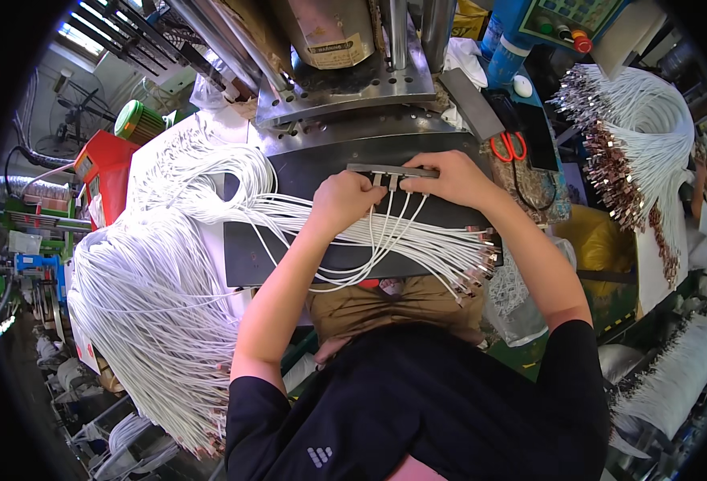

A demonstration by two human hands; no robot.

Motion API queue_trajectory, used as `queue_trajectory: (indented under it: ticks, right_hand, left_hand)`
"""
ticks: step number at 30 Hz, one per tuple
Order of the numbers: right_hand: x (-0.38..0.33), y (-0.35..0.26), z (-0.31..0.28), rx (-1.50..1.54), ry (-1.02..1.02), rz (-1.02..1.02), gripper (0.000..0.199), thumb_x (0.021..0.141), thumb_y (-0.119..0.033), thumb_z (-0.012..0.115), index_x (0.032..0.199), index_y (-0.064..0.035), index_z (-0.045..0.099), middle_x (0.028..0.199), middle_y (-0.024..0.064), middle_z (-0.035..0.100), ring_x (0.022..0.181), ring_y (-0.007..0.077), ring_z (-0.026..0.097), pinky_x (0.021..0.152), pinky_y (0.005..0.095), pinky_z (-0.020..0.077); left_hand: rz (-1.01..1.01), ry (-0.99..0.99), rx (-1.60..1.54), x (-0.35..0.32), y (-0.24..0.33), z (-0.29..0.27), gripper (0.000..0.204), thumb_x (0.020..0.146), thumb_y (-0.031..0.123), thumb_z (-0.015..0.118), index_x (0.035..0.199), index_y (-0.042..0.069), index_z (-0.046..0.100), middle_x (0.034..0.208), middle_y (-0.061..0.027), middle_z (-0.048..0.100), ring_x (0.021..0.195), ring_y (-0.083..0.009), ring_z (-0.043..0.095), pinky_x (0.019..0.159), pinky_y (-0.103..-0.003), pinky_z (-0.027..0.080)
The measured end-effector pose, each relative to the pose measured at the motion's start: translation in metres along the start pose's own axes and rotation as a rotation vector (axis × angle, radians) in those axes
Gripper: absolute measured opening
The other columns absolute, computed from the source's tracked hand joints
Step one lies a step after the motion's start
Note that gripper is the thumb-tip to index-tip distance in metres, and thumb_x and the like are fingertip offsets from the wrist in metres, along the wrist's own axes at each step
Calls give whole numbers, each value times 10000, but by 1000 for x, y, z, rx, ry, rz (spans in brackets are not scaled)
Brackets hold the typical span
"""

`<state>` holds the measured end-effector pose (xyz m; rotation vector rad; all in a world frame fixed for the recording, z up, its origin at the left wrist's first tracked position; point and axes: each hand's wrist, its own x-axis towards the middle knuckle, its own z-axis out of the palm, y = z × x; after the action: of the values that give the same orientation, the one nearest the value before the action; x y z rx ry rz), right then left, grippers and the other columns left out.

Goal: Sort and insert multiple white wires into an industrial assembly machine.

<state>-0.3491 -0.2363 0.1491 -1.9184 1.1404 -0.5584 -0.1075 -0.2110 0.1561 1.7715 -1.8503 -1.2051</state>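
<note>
A narrow dark metal bar (392, 170) lies across the black work plate, with several white cables (385, 232) hooked into it by their ends and looping down toward me. My left hand (345, 200) is closed at the bar's left part, thumb and fingers pinching a white cable end. My right hand (453, 178) grips the bar's right end, with a finger along its top and the thumb below, near another cable end. Beneath both hands a bundle of white cables (337, 232) runs rightward across the plate, its metal connector tips (475, 268) at the plate's right edge.
A press with steel columns (399, 36) and a drilled base (345, 96) stands just beyond my hands. A big heap of white cables (153, 297) hangs at left. Red-handled scissors (509, 147) and a grey block (472, 104) lie at right, before another cable bundle (642, 120).
</note>
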Motion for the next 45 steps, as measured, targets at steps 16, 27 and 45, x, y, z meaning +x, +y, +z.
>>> queue_trajectory:
  ticks: [16, 27, 45]
  right_hand:
    - [102, 39, -4, -749, 513, -459, 165, 927, -92, 568, 981, 11, 685, 1003, 210, 655, 964, 389, 630, 827, 475, 507]
    - [176, 81, -1, -747, 826, -499, 229, 919, -150, 585, 1080, -18, 680, 1045, 200, 686, 967, 379, 652, 881, 456, 516]
    - [288, 148, -53, -390, 345, -255, 462, 973, -353, 601, 1294, -21, 600, 1311, 209, 609, 1244, 337, 553, 1051, 431, 428]
  left_hand:
    - [210, 674, 322, 14, -59, -13, 340, 995, 318, 579, 828, 23, 602, 744, -183, 634, 753, -415, 623, 665, -491, 469]
    - [175, 738, 292, 6, -63, -15, 308, 986, 276, 584, 792, 36, 582, 754, -150, 630, 730, -371, 628, 648, -471, 471]
    - [106, 706, 264, 7, -59, -19, 340, 980, 313, 595, 786, 34, 614, 728, -148, 636, 700, -376, 624, 629, -454, 463]
